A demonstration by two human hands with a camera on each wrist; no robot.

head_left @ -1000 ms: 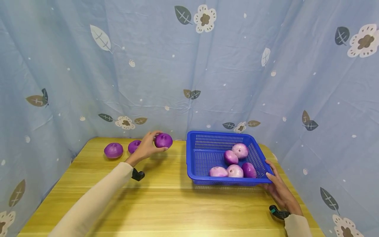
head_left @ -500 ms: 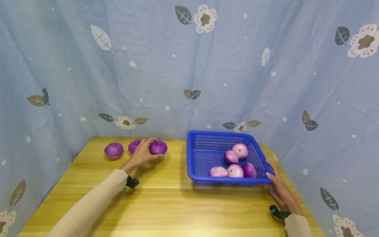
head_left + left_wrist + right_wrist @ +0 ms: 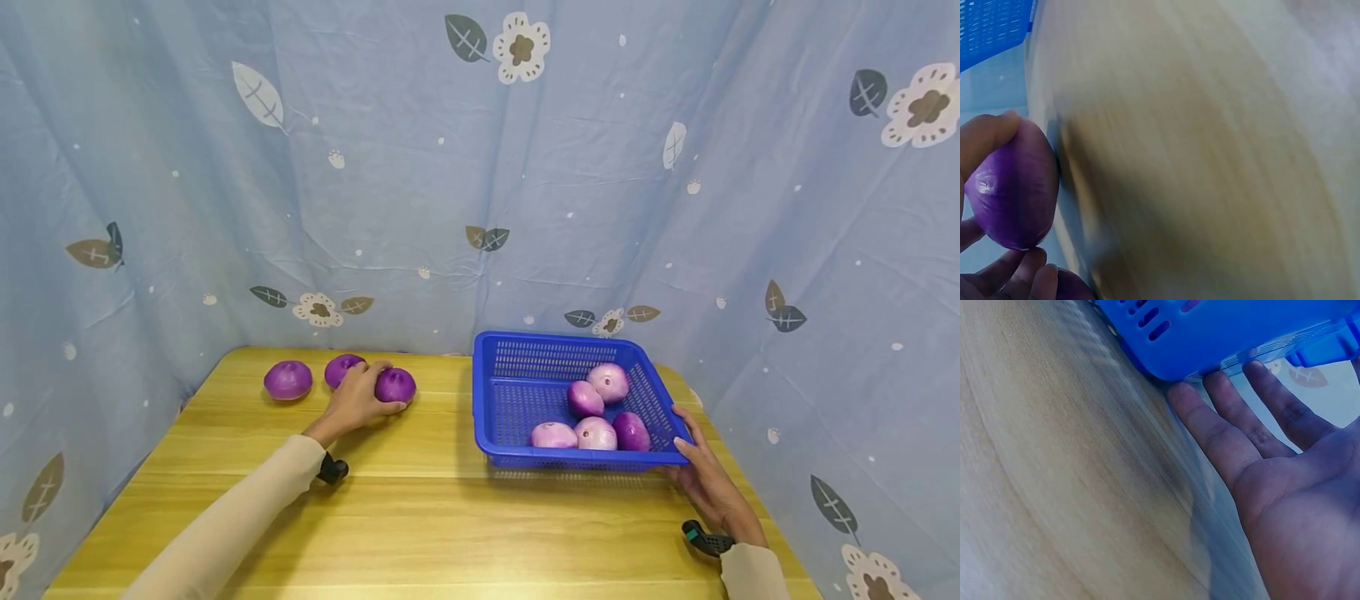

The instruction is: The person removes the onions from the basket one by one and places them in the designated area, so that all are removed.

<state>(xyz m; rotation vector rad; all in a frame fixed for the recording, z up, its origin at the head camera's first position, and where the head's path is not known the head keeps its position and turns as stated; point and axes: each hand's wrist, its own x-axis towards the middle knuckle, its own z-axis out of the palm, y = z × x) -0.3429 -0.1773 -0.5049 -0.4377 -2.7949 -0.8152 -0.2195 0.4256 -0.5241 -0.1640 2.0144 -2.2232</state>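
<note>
Nearest, the right hand (image 3: pixel 708 482) lies at the basket's (image 3: pixel 573 458) near right corner, fingers straight and spread under the rim, steadying it and gripping nothing; the right wrist view shows the fingertips (image 3: pixel 1254 369) touching the blue underside. It has not shifted over the last second.

The basket sits on the right half of the table (image 3: pixel 450 517) and holds five onions, paler and pinker than the loose ones: three along the near wall (image 3: pixel 594 433) and two behind them (image 3: pixel 607 381).

Farther off on the left, the left hand (image 3: pixel 358 398) has its fingers curled round a purple onion (image 3: pixel 395 385). A second ago that onion was lifted clear of the wood, a little nearer the basket; now it is down at the table, drawn leftward, touching or just beside a second onion (image 3: pixel 341 369) partly hidden behind the hand. The left wrist view shows thumb and fingers still wrapped on the onion (image 3: pixel 1016 187), so the grip is not yet released. Whether it rests with full weight on the table I cannot tell.

A third onion (image 3: pixel 288 380) lies apart at the far left, near the curtain (image 3: pixel 480 167). Judging by this, the onion is being set down into a row with the other two rather than carried to the basket.
</note>
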